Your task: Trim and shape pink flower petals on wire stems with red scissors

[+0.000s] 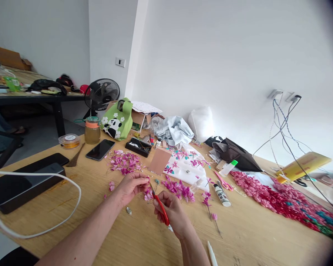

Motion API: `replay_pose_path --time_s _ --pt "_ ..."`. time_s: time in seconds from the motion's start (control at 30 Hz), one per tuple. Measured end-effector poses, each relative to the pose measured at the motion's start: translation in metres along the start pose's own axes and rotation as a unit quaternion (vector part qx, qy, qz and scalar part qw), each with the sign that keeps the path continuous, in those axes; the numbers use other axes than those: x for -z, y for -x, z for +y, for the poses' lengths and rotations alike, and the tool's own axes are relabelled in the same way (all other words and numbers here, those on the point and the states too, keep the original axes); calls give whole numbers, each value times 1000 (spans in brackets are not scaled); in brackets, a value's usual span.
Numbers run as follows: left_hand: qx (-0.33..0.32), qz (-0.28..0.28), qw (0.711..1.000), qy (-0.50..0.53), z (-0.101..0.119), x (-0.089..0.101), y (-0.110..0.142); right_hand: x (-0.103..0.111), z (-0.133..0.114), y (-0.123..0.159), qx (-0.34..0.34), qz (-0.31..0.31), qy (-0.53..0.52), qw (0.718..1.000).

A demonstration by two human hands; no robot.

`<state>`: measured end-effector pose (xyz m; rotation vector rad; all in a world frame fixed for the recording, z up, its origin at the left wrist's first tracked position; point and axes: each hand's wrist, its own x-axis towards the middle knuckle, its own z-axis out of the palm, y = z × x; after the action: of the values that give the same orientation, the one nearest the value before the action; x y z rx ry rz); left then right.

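Note:
Red-handled scissors are gripped in my right hand, blades pointing up and left toward my other hand. My left hand is closed in a pinch on a small pink flower piece, close to the scissor tips. Just below the tips lies a pink petal cluster. Behind my left hand a heap of magenta petals spreads over the table, and a second heap of purple flowers lies beyond my right hand. Wire-stemmed flowers rest to the right.
A phone, a black box and a jar stand at the back left. A white cable loops across the left. To the right are a glue bottle, pink scissors, a white pen and pink-red flower strands.

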<state>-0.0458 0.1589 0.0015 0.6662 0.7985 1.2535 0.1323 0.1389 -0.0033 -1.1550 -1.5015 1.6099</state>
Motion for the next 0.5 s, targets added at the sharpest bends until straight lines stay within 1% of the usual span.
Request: replay_pose_path --time_s 0.5 --pt "6 -4 1000 -6 2 0 1 -1 -1 0 -12 4 5 1000"
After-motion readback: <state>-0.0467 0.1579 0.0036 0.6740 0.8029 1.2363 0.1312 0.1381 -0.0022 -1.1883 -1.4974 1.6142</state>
